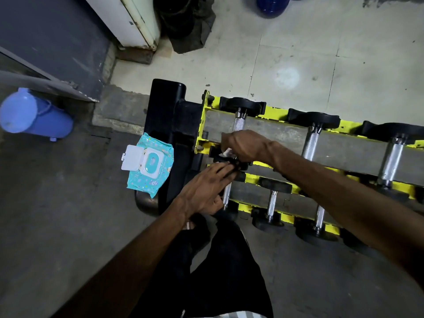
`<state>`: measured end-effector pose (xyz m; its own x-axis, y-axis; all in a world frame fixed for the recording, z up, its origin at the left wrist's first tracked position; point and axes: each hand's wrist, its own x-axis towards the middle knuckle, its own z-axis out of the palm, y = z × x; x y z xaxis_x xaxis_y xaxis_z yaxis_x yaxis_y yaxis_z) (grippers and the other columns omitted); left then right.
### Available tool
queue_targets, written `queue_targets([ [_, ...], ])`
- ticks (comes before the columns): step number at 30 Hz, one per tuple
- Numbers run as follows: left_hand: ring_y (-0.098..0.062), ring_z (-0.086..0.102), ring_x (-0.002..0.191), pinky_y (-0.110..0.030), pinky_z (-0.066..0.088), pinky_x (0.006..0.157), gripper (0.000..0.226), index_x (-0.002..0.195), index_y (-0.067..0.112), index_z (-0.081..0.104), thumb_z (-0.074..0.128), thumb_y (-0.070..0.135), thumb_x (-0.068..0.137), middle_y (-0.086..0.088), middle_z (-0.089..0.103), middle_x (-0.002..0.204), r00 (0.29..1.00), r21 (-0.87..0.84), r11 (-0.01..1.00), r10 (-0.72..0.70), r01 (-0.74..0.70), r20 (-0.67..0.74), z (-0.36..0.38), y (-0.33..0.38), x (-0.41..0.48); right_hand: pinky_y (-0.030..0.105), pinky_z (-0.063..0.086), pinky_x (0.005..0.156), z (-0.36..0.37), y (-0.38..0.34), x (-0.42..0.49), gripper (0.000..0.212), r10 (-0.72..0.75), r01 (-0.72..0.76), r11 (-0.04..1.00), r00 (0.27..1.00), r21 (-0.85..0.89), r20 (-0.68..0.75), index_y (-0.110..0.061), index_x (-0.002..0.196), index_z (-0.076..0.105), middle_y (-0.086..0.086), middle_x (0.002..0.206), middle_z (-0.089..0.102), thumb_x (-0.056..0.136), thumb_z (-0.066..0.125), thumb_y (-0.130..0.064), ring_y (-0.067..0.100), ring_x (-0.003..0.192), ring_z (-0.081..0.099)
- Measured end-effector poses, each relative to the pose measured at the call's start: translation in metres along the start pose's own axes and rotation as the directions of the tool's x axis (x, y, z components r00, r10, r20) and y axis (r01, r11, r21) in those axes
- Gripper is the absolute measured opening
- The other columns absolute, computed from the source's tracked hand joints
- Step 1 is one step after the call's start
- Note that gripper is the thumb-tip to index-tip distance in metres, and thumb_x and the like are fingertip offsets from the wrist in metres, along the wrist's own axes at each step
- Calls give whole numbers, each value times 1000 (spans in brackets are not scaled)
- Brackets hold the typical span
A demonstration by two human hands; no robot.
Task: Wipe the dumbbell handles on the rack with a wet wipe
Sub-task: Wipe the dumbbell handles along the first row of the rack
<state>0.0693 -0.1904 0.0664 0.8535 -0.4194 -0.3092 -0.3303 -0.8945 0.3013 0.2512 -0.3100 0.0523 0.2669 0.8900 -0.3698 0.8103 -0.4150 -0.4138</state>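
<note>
While your right hand (246,146) pinches the wet wipe (226,154) at the rack's (276,110) end dumbbell handle (238,124), your left hand (203,190) lies flat beside it. You likely rub along it next.

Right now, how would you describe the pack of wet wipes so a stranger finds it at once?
Find the yellow dumbbell rack; its left end joins a black frame. The pack of wet wipes lies at that frame's left edge. It is the only turquoise patterned pack, with a white lid flipped open, unlike the plain blue bucket farther left.

Right hand (245,146) hides most of the wipe (226,154).
</note>
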Motion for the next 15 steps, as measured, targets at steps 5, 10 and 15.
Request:
queue_targets([
  [5, -31, 40, 138, -41, 37, 118, 87, 145, 1, 50, 62, 29, 64, -17, 45, 151, 999, 0, 1000, 20, -20, -30, -1, -1, -2, 34, 52, 65, 25, -7, -23, 25, 49, -33, 996, 976, 79, -214, -22, 95, 66, 0, 102, 64, 73, 72, -11, 27, 88, 64],
  [10, -30, 34, 142, -41, 36, 119, 90, 151, 2, 43, 61, 32, 68, -17, 38, 158, 1000, 4, 1000, -12, 12, -16, 0, 2, 0, 36, 53, 67, 33, -18, -51, 31, 346, -260, 926, 874, 273, -340, -18, 101, 69, 5, 103, 66, 70, 74, -13, 33, 90, 65],
  [15, -31, 37, 142, -47, 44, 113, 84, 152, 0, 41, 62, 27, 75, -19, 42, 154, 993, -42, 995, -97, 95, -67, 5, 17, 5, 33, 52, 70, 39, -10, -101, 19, 648, -375, 751, 574, 543, -500, -15, 102, 70, 5, 98, 70, 85, 64, -12, 26, 86, 66],
])
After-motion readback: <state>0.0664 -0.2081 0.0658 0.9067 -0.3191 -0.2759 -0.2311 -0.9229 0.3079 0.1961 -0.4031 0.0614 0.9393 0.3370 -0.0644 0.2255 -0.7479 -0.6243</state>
